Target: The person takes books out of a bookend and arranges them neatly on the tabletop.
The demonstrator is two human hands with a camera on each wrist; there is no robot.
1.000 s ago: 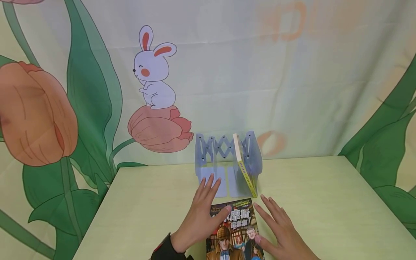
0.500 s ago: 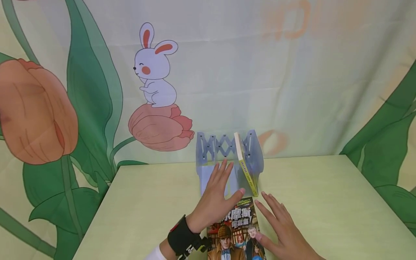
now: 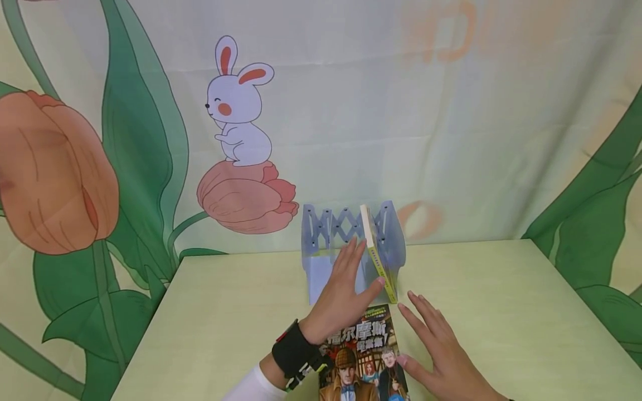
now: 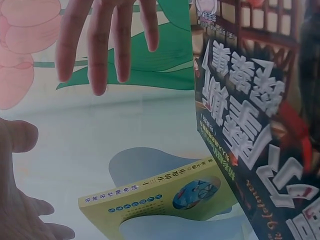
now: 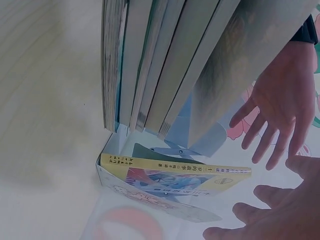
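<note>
A dark comic-style book point(image 3: 361, 362) with a man in a deerstalker on its cover lies at the near edge of the head view. It tops a stack of several books point(image 5: 165, 65), whose page edges show in the right wrist view. My left hand point(image 3: 338, 298), fingers spread, hovers over the far end of that cover and before the blue bookend rack point(image 3: 315, 273). My right hand point(image 3: 443, 356) is held open beside the stack's right edge; whether its thumb touches the book I cannot tell. Neither hand grips anything.
In the rack's right section a thin yellow-spined book point(image 3: 378, 264) leans against the end panel. The pale table point(image 3: 501, 301) runs back to a printed curtain point(image 3: 501, 139) with a rabbit and tulips. A black band point(image 3: 295, 351) with a small device circles the left wrist.
My left hand has moved forward and to the right, from the book's left edge to in front of the rack. My right hand has barely shifted; the books have stayed put.
</note>
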